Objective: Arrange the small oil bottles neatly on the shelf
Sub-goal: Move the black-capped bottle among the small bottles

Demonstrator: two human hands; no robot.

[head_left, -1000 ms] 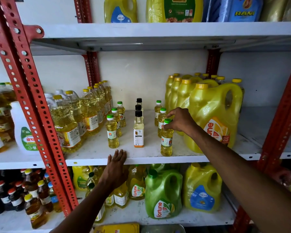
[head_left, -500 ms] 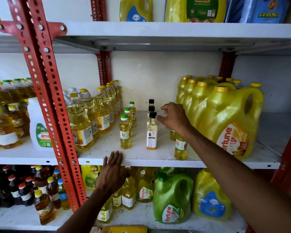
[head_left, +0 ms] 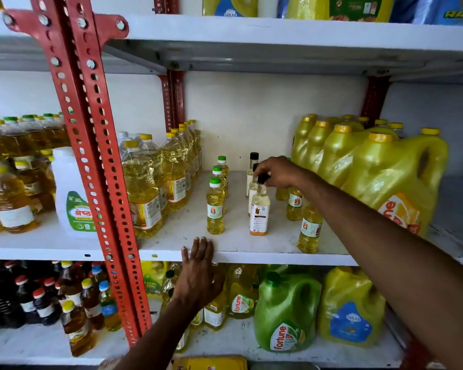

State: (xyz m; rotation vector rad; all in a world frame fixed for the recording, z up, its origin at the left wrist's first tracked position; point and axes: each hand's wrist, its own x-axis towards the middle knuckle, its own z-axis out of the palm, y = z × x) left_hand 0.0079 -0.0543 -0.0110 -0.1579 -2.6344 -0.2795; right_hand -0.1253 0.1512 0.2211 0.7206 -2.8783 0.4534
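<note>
From the head view, the right hand [head_left: 280, 173] pinches the black cap of the front pale plastic bottle with the orange-edged white label [head_left: 259, 209], standing mid-shelf on the white metal shelf [head_left: 251, 256]. The left hand [head_left: 198, 273] lies flat against the shelf edge, holding nothing. Three small green-capped yellow oil bottles [head_left: 215, 206] already form a line; the black-capped row and the right-hand small bottles [head_left: 309, 231] seem left to straighten.
</note>
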